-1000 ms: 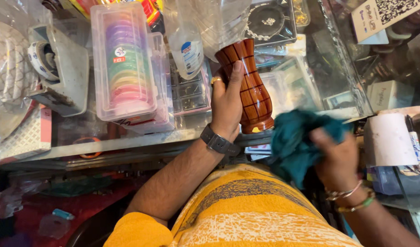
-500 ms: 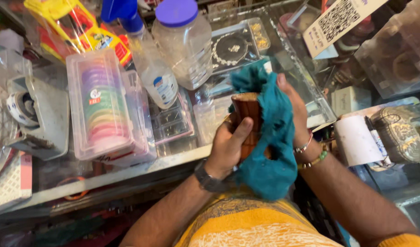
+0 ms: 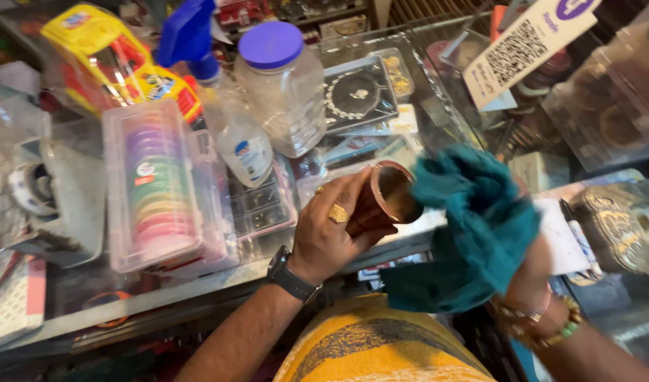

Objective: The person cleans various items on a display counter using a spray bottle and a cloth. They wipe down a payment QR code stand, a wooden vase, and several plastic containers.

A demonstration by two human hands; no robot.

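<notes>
Glass counter [image 3: 197, 290] crowded with wares; left hand [image 3: 331, 237] grips wooden vase [image 3: 381, 201]; right clutches teal cloth [image 3: 473, 233].

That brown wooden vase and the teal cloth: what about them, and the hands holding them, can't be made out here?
Head view only:
- Right hand: almost wholly wrapped in the teal cloth; its fingers and grip are hidden.
- Brown wooden vase: body covered by the left hand; only the open mouth shows, slightly blurred.
- Inside the vase: too dark to tell if anything is in it.
- Where the cloth touches the rim: blurred.
</notes>
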